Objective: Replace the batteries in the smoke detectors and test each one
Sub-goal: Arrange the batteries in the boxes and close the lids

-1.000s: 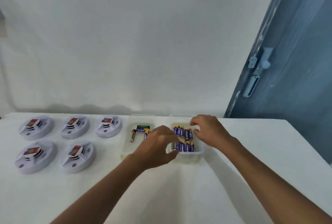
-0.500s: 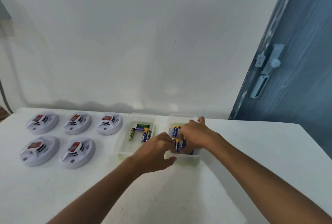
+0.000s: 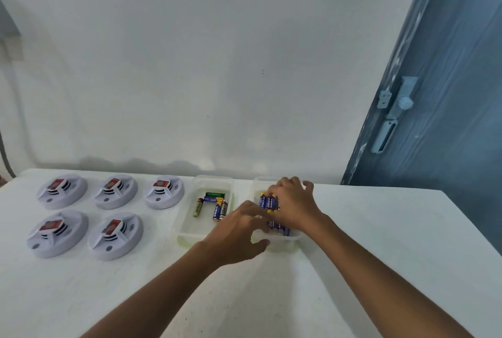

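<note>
- your task looks barely begun: five smoke detectors (image 3: 112,215) sit in two rows toward the tabletop's (image 3: 380,256) back left corner, each showing a red-labelled block on top, and neither hand touches any of them.
- whether any of those detectors has fresh cells yet cannot be told from here; judging by the layout, all five are left to refit and test.
- a clear tray (image 3: 190,229) near the middle of the back edge holds a few mixed loose batteries (image 3: 214,206), likely the spent ones.
- just to its right a second clear tray (image 3: 282,244) holds the blue batteries (image 3: 267,202), the likely replacements.
- your right hand (image 3: 294,207) is down in that tray, fingers curled round several blue batteries at its far end, gripping them.
- your left hand (image 3: 239,234) rests at the tray's near left corner, thumb against the front wall and fingers over the rim; whether they pinch a battery is hidden.
- the detectors lie well apart from both hands, off to the left beyond the tray of mixed cells.
</note>
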The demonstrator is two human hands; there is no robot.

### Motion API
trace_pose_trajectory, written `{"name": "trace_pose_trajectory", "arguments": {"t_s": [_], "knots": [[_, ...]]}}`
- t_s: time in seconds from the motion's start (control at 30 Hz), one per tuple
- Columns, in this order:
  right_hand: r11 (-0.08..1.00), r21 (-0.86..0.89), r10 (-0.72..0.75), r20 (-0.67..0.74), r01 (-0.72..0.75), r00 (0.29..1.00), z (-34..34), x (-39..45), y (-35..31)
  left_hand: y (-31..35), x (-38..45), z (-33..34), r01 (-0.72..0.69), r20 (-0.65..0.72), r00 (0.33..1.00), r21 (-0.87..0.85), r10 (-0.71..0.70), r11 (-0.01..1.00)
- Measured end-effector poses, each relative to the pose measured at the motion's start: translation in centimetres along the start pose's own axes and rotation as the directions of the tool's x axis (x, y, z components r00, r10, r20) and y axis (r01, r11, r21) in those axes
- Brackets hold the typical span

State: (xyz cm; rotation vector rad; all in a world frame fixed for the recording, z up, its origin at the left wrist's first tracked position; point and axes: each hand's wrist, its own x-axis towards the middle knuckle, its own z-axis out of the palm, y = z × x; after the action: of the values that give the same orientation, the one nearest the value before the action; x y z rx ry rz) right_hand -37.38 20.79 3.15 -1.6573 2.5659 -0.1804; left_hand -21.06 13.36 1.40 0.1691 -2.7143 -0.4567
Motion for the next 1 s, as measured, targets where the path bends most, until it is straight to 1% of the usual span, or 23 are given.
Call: {"name": "trace_pose_trajectory", "arguments": {"t_s": [0.03, 0.07, 0.1, 0.13, 0.17, 0.2, 0.23, 0.27, 0.3, 0.37, 0.57, 0.63, 0.73, 0.9, 1.0], "knots": [[0.988, 0.144, 0.063, -0.071, -0.052, 0.996, -0.3, -0.2, 0.5, 0.0, 0.0, 0.1, 0.001, -0.016, 1.0, 0.008, 0.0, 1.0], [0.951, 0.289, 0.155, -0.132, -0.112, 0.979, -0.4, -0.3, 1.3, 0.0, 0.1, 0.2, 0.006, -0.022, 1.0, 0.018, -0.006, 1.0], [0.899, 0.4, 0.26, -0.155, -0.179, 0.953, -0.4, -0.5, 2.0, 0.0, 0.2, 0.3, 0.021, -0.017, 1.0, 0.027, -0.02, 0.999], [0.84, 0.478, 0.352, -0.12, -0.256, 0.928, -0.3, -0.9, 2.8, 0.1, 0.3, 0.6, 0.038, -0.006, 0.999, 0.031, -0.038, 0.999], [0.771, 0.543, 0.414, -0.033, -0.332, 0.91, -0.2, -1.2, 3.2, 0.1, 0.3, 0.8, 0.054, 0.011, 0.998, 0.029, -0.054, 0.998], [0.695, 0.6, 0.441, 0.078, -0.396, 0.894, 0.0, -1.5, 3.6, 0.2, 0.3, 1.0, 0.063, 0.025, 0.998, 0.026, -0.064, 0.998], [0.635, 0.637, 0.427, 0.183, -0.438, 0.886, 0.1, -1.9, 3.6, 0.3, 0.3, 1.2, 0.067, 0.031, 0.997, 0.022, -0.068, 0.997], [0.607, 0.657, 0.389, 0.246, -0.448, 0.888, 0.2, -2.1, 3.5, 0.4, 0.3, 1.4, 0.068, 0.035, 0.997, 0.02, -0.069, 0.997], [0.61, 0.662, 0.357, 0.262, -0.436, 0.897, 0.4, -2.2, 3.4, 0.5, 0.3, 1.5, 0.06, 0.031, 0.998, 0.019, -0.06, 0.998], [0.636, 0.66, 0.335, 0.229, -0.399, 0.914, 0.6, -2.3, 2.9, 0.5, 0.4, 1.6, 0.04, 0.017, 0.999, 0.023, -0.041, 0.999], [0.633, 0.666, 0.389, 0.168, -0.395, 0.906, -1.2, -2.3, 4.2, 0.9, 2.5, 1.5, -0.02, -0.021, 1.0, 0.004, 0.021, 1.0], [0.637, 0.668, 0.412, 0.126, -0.384, 0.902, -1.5, -2.7, 5.6, 1.8, 3.6, 2.1, -0.039, -0.02, 0.999, 0.008, 0.039, 0.999], [0.679, 0.628, 0.458, 0.043, -0.38, 0.888, -1.5, -3.6, 8.1, 3.4, 5.2, 3.7, -0.059, -0.008, 0.998, 0.029, 0.059, 0.998], [0.672, 0.609, 0.52, 0.016, -0.421, 0.854, -0.5, -5.4, 11.6, 6.0, 7.0, 6.3, -0.112, 0.018, 0.994, 0.04, 0.111, 0.993], [0.667, 0.609, 0.532, 0.015, -0.43, 0.847, 0.3, -6.1, 12.7, 6.9, 7.3, 7.2, -0.092, 0.06, 0.994, 0.049, 0.09, 0.995]]}}
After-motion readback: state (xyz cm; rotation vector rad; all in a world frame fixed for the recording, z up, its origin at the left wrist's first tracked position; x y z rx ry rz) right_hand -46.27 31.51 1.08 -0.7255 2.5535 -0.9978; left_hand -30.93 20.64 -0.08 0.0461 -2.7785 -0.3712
